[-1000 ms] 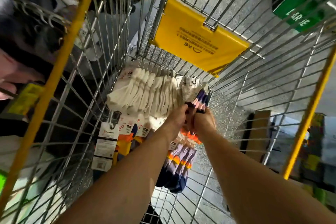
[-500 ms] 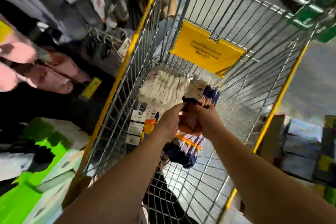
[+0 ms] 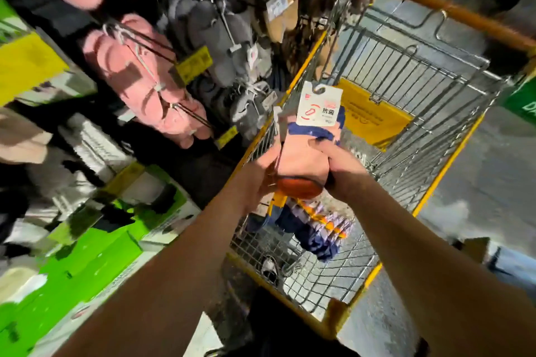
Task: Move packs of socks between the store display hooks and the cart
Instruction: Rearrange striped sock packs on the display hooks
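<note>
Both hands, left hand (image 3: 258,174) and right hand (image 3: 342,165), grip one sock pack (image 3: 307,159).
Lifted since earlier from the cart (image 3: 435,136) toward the hooks (image 3: 220,17) at 11 o'clock; more socks (image 3: 316,229) lie inside.

Sock pack (image 3: 304,153): between left hand (image 3: 255,174) and right hand (image 3: 342,165), above the cart (image 3: 429,171).
Display hooks (image 3: 185,109): left of the cart.
Card tag (image 3: 318,107): atop the pack.

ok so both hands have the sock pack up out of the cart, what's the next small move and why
Probably swing the sock pack left toward the display hooks. Both the left hand and right hand grip it above the cart rim, and its card's hang hole faces up, free to slip onto a hook.
</note>
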### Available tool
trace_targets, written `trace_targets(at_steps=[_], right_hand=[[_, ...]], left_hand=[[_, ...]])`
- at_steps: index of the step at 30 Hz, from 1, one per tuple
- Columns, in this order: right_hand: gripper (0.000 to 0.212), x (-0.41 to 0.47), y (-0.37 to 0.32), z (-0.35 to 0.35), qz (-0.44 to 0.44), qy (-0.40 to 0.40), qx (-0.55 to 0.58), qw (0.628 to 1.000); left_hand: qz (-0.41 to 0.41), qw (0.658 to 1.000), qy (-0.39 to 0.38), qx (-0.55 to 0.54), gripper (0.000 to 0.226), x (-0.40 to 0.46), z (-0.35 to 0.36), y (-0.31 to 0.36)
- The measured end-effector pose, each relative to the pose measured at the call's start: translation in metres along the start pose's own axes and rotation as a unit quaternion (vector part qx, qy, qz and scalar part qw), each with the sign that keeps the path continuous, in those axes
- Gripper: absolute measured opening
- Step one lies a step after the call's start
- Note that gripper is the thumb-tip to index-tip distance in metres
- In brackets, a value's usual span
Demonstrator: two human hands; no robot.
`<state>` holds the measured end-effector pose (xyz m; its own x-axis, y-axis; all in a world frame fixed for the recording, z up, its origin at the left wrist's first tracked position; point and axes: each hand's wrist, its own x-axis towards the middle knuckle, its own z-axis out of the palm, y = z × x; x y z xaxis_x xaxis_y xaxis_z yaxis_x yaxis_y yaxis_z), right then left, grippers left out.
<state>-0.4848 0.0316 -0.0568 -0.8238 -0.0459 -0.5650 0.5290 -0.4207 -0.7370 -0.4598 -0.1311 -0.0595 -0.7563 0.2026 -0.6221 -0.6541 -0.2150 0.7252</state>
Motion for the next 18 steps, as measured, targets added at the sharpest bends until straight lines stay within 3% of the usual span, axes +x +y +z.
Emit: trace_targets(at_steps=[4, 9, 12, 16, 18], right_hand=[[0.025, -0.045, 0.002, 0.049, 0.0, -0.109, -0.07, 0.992], [0.036, -0.109, 0.005, 0.123, -0.064, -0.219, -0.185, 0.956], [0.04, -0.147, 0.012, 0.171, -0.112, -0.248, -0.2, 0.941], [0.059, -0.195, 0.022, 0.224, -0.135, -0.304, -0.231, 0.915], [0.046, -0.217, 0.026, 0.247, -0.136, -0.357, -0.234, 0.894]], left_hand=[[0.034, 0.996, -0.008, -0.079, 0.034, -0.074, -0.018, 0.02], [0.112, 0.97, -0.042, -0.212, 0.038, -0.191, -0.049, 0.037], [0.214, 0.971, -0.003, -0.109, 0.04, -0.237, -0.068, 0.036], [0.265, 0.947, 0.104, -0.15, 0.049, -0.287, -0.103, 0.037], [0.307, 0.928, 0.125, -0.168, 0.051, -0.311, -0.121, 0.038]])
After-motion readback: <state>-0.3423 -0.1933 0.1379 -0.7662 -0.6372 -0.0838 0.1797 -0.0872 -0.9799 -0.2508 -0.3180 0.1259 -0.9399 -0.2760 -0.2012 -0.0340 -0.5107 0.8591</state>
